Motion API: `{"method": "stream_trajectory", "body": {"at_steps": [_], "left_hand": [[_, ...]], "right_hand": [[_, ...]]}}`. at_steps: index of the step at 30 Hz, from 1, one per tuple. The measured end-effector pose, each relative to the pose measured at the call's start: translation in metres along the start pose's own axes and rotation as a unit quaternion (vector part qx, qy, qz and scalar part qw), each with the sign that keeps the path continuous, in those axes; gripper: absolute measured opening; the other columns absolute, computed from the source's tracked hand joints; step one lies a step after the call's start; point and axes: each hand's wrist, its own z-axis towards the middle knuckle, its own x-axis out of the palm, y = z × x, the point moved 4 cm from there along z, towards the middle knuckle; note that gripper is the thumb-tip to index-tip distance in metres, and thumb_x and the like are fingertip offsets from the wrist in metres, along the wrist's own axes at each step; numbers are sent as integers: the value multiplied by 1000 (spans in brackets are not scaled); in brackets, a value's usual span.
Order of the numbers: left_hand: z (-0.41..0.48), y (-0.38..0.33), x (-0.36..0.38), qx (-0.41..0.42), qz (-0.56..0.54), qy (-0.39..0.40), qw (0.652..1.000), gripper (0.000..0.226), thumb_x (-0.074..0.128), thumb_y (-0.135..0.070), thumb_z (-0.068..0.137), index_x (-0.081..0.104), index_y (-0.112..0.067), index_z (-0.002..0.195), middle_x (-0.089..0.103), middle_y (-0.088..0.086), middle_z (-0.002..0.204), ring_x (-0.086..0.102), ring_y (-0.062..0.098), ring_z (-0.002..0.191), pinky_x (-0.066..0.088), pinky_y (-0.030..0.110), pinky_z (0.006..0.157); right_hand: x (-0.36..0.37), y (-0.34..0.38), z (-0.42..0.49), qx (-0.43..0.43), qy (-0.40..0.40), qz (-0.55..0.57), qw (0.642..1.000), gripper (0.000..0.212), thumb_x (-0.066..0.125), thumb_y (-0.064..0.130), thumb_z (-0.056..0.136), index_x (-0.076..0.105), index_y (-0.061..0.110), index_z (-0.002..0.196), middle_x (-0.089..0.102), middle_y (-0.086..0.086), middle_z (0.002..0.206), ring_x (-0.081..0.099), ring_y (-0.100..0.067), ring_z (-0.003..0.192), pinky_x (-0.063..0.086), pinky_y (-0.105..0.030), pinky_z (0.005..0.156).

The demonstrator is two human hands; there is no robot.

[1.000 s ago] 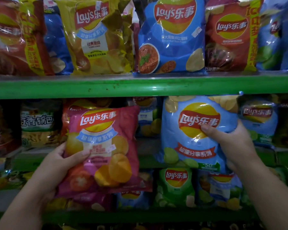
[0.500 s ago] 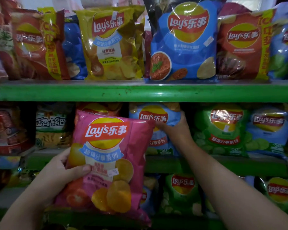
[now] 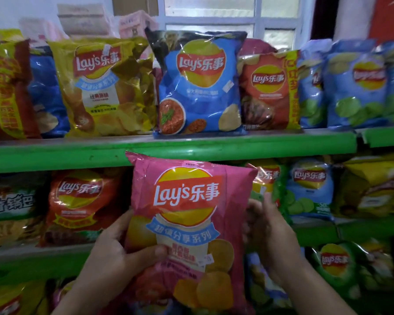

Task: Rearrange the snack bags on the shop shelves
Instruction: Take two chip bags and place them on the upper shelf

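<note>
A pink Lay's bag (image 3: 187, 214) is held upright in front of the middle shelf (image 3: 316, 230). My left hand (image 3: 116, 258) grips its lower left side, thumb across the front. On the bag's right edge lies my right hand (image 3: 268, 228), with some fingers tucked behind the bag. Behind the pink bag, partly hidden, stand an orange-red Lay's bag (image 3: 80, 205), a green one (image 3: 268, 178) and a light blue one (image 3: 309, 189).
The top shelf (image 3: 168, 148) carries a yellow bag (image 3: 100, 87), a blue bag (image 3: 200, 85), a red bag (image 3: 268, 92) and several light blue bags (image 3: 355, 85). A lower shelf holds green bags (image 3: 334, 264). A window and stacked boxes are behind the top row.
My right hand left the light blue bag on the middle shelf and came to the pink bag's right edge. The pink bag rose and moved right, toward the middle shelf.
</note>
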Motion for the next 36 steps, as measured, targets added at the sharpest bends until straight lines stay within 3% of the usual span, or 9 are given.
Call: {"method": "stream_trajectory", "body": {"at_steps": [3,5,9,13,17,19,23,30,36], "left_hand": [[14,-12,39,36,-31,0,999,58,86,-37,41,72,-38,97,78,-4,90,74,10,79,55,15,62],[26,-21,67,48,-57,-2,997,55,88,-33,44,73,-35,97,78,-2,89,75,12,79,55,16,61],[53,-46,116,101,-9,27,994,50,88,-31,59,69,-37,105,77,-12,93,73,2,83,53,11,66],[76,-65,148,108,80,96,986,76,68,-74,64,51,-43,132,70,-22,107,68,-1,97,56,27,82],[109,-99,167,156,119,12,980,62,51,-73,74,49,-47,131,61,-21,111,58,-4,106,49,22,87],[136,-118,178,186,159,-35,969,47,54,-58,79,53,-45,124,58,-15,114,55,5,110,47,29,94],[194,-136,211,170,279,-54,944,68,62,-44,82,39,-24,143,44,3,139,46,17,121,40,31,95],[245,-122,247,43,426,-61,902,108,62,-70,74,2,-29,154,-14,19,161,2,45,147,20,57,114],[237,-134,259,155,420,-116,886,92,64,-63,76,16,-36,150,13,16,158,27,41,138,30,61,104]], "right_hand": [[-23,27,-18,-35,23,-22,999,78,74,76,56,56,47,126,64,-1,129,65,-23,114,55,-48,89],[-39,41,-22,-49,19,-52,997,87,85,68,49,43,65,126,56,5,138,62,-22,119,56,-49,89],[-65,68,-20,-84,-30,-96,991,88,93,54,49,46,61,124,70,6,120,71,-19,103,60,-39,78],[-103,97,-16,-136,-128,-87,979,87,92,62,38,57,54,117,74,9,109,73,-17,96,60,-38,73],[-150,128,-14,-185,-196,-70,961,83,92,58,36,65,43,113,76,9,103,75,-14,86,59,-31,62],[-172,141,-12,-198,-222,-74,952,76,90,48,42,66,39,114,76,9,103,74,-12,84,58,-26,60],[-209,158,-4,-213,-265,-57,939,63,84,39,47,67,36,108,77,12,97,74,-12,83,59,-27,58],[-241,169,1,-223,-273,-49,935,76,93,53,35,69,38,105,77,8,101,75,-16,84,60,-34,61],[-258,179,0,-245,-279,-55,927,81,93,53,43,65,36,117,75,7,107,75,-18,89,59,-40,66]]}}
